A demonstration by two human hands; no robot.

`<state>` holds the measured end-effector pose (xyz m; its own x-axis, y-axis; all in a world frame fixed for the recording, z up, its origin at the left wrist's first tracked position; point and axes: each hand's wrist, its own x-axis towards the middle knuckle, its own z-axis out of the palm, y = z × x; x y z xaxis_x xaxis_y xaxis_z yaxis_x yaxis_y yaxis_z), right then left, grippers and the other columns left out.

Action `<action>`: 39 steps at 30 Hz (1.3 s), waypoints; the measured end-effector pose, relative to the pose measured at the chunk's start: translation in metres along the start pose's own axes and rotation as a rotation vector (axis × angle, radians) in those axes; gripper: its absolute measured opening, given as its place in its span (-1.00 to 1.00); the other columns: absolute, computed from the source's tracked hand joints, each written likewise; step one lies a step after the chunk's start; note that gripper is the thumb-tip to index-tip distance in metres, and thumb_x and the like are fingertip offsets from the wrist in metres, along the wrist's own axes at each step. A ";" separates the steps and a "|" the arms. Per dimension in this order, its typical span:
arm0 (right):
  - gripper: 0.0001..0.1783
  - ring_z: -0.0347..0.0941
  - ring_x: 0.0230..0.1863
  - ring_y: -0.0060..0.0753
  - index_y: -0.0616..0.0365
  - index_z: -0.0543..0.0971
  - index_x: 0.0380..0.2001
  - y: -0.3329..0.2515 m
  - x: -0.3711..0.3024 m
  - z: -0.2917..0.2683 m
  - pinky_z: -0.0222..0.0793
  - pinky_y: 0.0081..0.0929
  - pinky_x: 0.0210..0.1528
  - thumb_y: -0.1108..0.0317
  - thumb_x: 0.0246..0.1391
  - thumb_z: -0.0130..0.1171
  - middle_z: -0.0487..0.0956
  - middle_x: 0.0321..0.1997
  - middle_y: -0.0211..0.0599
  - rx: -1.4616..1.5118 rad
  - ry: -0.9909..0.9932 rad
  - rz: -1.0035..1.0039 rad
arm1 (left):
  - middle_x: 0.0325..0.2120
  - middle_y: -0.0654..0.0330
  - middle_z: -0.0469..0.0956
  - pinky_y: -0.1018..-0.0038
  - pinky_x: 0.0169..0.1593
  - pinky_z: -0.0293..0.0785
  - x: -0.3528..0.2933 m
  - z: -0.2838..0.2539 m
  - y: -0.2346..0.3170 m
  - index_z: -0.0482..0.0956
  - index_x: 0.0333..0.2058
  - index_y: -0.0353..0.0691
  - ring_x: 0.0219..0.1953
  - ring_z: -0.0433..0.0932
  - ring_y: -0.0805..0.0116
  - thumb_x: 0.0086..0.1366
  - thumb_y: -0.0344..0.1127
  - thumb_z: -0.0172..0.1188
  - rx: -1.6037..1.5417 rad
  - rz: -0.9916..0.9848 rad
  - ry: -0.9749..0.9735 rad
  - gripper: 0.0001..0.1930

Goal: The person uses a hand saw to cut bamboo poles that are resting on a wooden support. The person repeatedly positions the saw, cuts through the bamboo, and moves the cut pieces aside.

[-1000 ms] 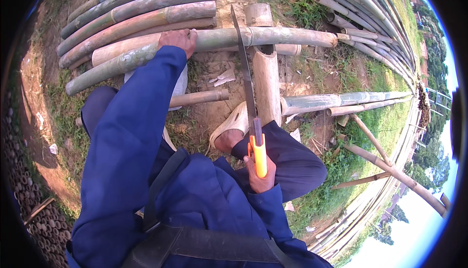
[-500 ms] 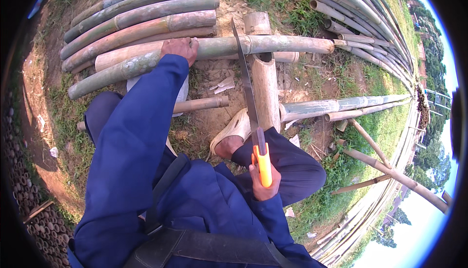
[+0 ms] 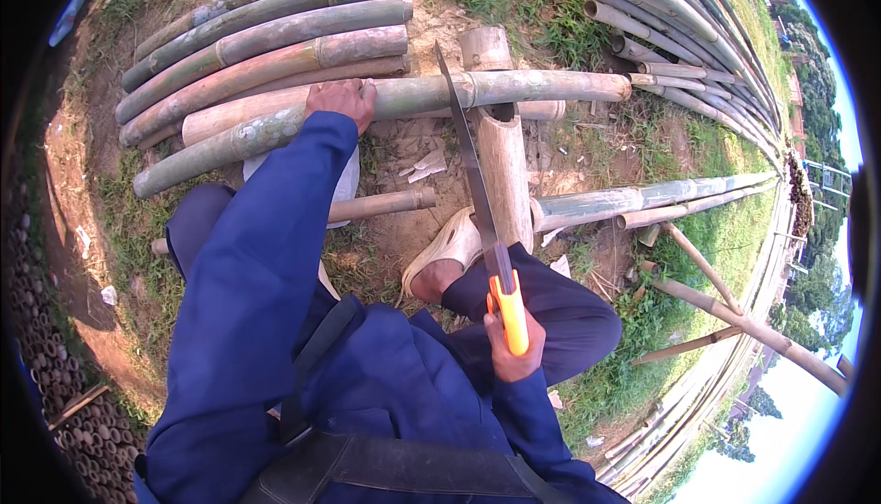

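Note:
My left hand [image 3: 341, 102] is wrapped over a greenish bamboo pole [image 3: 404, 96] that lies crosswise in front of me. Closed round an orange handle, my right hand [image 3: 514, 343] holds a handsaw [image 3: 476, 174]. Its long blade points away from me and lies across the pole near a joint, right of my left hand. Under the pole there, a thick upright-leaning bamboo support [image 3: 504, 169] carries it in a notched top. I cannot make out how deep the blade sits in the pole.
Several cut bamboo poles [image 3: 266, 45] lie side by side at far left. Longer poles [image 3: 679, 18] are stacked at far right. A bamboo length [image 3: 652, 199] runs right from the support. My shoe [image 3: 450, 252] is beside the support; a bamboo frame [image 3: 734, 316] stands at right.
My right hand and the saw handle have moved slightly toward me and to the right. The blade still crosses the pole at about the same place; my left hand keeps its hold.

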<state>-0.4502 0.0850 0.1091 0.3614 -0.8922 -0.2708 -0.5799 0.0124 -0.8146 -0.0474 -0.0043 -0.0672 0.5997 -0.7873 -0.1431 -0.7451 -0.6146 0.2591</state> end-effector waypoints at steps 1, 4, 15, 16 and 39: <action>-0.63 0.66 -0.25 -0.37 0.33 0.62 0.00 -0.009 -0.019 -0.004 0.54 -0.42 -0.10 0.54 0.08 0.31 0.69 -0.28 -0.13 0.001 0.043 0.013 | -0.14 -0.11 0.70 0.09 0.23 0.35 -0.001 -0.001 0.003 0.69 -0.05 -0.14 0.03 0.63 -0.03 0.47 0.11 -0.21 -0.001 0.000 -0.008 -0.44; -0.67 0.65 -0.30 -0.36 0.34 0.63 -0.04 -0.012 0.016 0.001 0.54 -0.40 -0.14 0.54 0.08 0.30 0.70 -0.30 -0.11 -0.034 0.058 -0.074 | -0.14 -0.10 0.70 0.10 0.24 0.34 0.004 -0.007 0.008 0.69 -0.04 -0.14 0.03 0.63 -0.03 0.47 0.12 -0.20 0.009 -0.014 -0.029 -0.44; -0.66 0.67 -0.29 -0.34 0.33 0.62 -0.03 0.003 0.025 0.002 0.53 -0.39 -0.17 0.51 0.10 0.30 0.68 -0.32 -0.08 -0.020 -0.047 -0.053 | -0.10 -0.11 0.69 0.09 0.26 0.32 -0.003 -0.018 0.008 0.69 -0.01 -0.14 0.04 0.64 -0.03 0.49 0.12 -0.23 0.000 -0.032 -0.091 -0.42; -0.62 0.68 -0.27 -0.31 0.33 0.61 0.01 -0.004 0.001 -0.010 0.54 -0.40 -0.14 0.51 0.09 0.30 0.69 -0.30 -0.08 -0.026 -0.039 -0.022 | -0.10 -0.11 0.69 0.09 0.26 0.32 -0.003 -0.011 0.004 0.69 -0.02 -0.16 0.04 0.64 -0.03 0.48 0.12 -0.22 0.001 -0.021 -0.047 -0.42; -0.80 0.45 -0.38 -0.60 0.32 0.61 -0.19 0.024 0.142 0.062 0.42 -0.52 -0.27 0.51 0.11 0.33 0.59 -0.39 -0.31 -0.022 -0.025 -0.076 | -0.04 -0.07 0.68 0.11 0.27 0.32 0.007 -0.014 0.019 0.65 0.08 -0.12 0.08 0.62 0.01 0.48 0.14 -0.26 0.059 0.006 -0.167 -0.40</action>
<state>-0.3678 -0.0136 0.0191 0.4229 -0.8787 -0.2214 -0.5661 -0.0654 -0.8217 -0.0533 -0.0208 -0.0499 0.5424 -0.7849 -0.2997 -0.7670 -0.6082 0.2047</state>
